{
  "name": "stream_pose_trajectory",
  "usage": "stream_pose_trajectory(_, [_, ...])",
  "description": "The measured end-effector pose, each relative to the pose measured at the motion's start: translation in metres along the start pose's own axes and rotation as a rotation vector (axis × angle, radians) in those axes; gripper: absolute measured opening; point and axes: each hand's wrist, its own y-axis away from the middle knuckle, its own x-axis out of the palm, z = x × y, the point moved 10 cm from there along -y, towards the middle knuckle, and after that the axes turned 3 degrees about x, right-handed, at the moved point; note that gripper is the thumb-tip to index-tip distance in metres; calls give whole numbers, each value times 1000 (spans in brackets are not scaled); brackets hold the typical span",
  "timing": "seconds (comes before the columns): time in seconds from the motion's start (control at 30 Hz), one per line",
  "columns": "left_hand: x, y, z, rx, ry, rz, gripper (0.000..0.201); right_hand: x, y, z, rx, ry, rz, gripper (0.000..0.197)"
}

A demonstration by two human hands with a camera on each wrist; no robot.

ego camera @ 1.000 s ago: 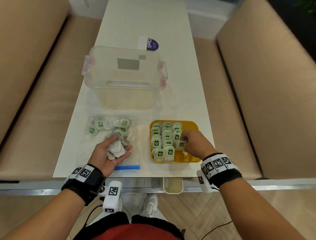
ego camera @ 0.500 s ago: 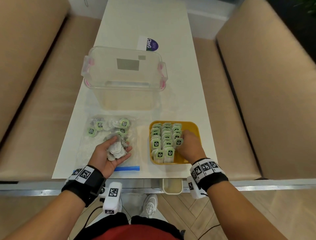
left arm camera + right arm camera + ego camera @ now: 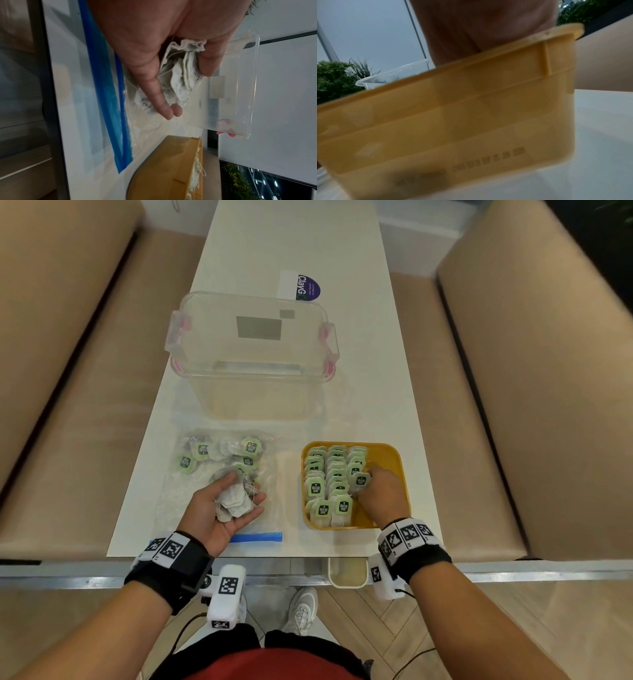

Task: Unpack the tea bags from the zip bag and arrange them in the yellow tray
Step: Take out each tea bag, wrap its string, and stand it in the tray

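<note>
The yellow tray (image 3: 394, 460) sits near the table's front right, with rows of green-tagged tea bags (image 3: 334, 474) standing in its left and middle. My right hand (image 3: 378, 491) reaches into the tray and pinches one tea bag (image 3: 359, 481) at the front of the third row. My left hand (image 3: 226, 505), palm up over the clear zip bag (image 3: 178, 491), holds a bunch of white tea bags (image 3: 234, 503) between thumb and fingers. In the left wrist view the bunch of tea bags (image 3: 181, 75) is clasped in my left hand (image 3: 154, 67). More tea bags (image 3: 222, 453) lie inside the zip bag.
A clear plastic box (image 3: 251, 354) with pink clips stands behind the zip bag and tray. A purple and white card (image 3: 301, 287) lies further back. Beige sofas flank the narrow white table (image 3: 359, 392). The zip bag's blue seal strip (image 3: 257, 537) lies near the front edge.
My right hand has drawn back toward me inside the tray, carrying a tea bag to the front of the third row. The left hand has stayed put with its bunch.
</note>
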Motion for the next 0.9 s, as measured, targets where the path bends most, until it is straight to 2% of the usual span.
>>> stream_pose_trajectory(0.07, [0, 0, 0, 1, 0, -2, 31, 1, -1, -1, 12, -15, 10, 33])
stream_pose_trajectory(0.23, [0, 1, 1, -6, 21, -6, 26, 4, -2, -3, 37, -51, 55, 12])
stream_pose_trajectory(0.47, [1, 3, 0, -7, 35, 3, 40, 6, -1, -2, 27, -144, 115, 18])
stream_pose_trajectory(0.6, [1, 5, 1, -17, 36, -6, 28, 3, 1, 0, 21, -172, 130, 23])
stream_pose_trajectory(0.67, [3, 7, 1, -21, 38, -5, 18, 2, 2, 1, 28, -205, 150, 32])
stream_pose_trajectory(0.73, [6, 8, 0, -23, 39, 5, 16, 2, 2, -1, 44, -238, 169, 36])
stream_pose_trajectory(0.8, [9, 8, 0, -24, 24, 21, 28, 1, 3, -2, 48, -267, 192, 37])
stream_pose_trajectory(0.9, [11, 8, 1, -38, 1, 37, 60, -4, 10, 3, 47, -306, 220, 45])
